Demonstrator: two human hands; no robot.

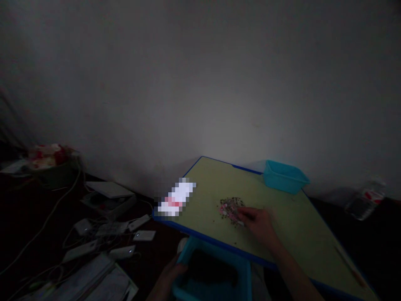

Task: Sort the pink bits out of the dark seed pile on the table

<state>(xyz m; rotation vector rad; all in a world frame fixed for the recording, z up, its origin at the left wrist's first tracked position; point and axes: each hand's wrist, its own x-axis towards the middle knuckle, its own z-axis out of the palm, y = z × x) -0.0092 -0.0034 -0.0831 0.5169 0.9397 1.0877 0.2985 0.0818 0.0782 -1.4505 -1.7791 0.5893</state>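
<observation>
Small pink, white and dark pieces (230, 210), loosely heaped on tabletop (216, 173), turquoise bin (248, 278) below near edge

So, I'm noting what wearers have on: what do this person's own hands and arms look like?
Both the left hand and the right hand are ungloved. The right forearm is bare to the picture's edge, with no sleeve or watch in view. Little of the left arm shows. It's too dark to tell about rings.

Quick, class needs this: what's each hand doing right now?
Left hand: closed on the left side of the lower bin.
Right hand: fingers bent at the beads; whether it holds any cannot be told.
</observation>
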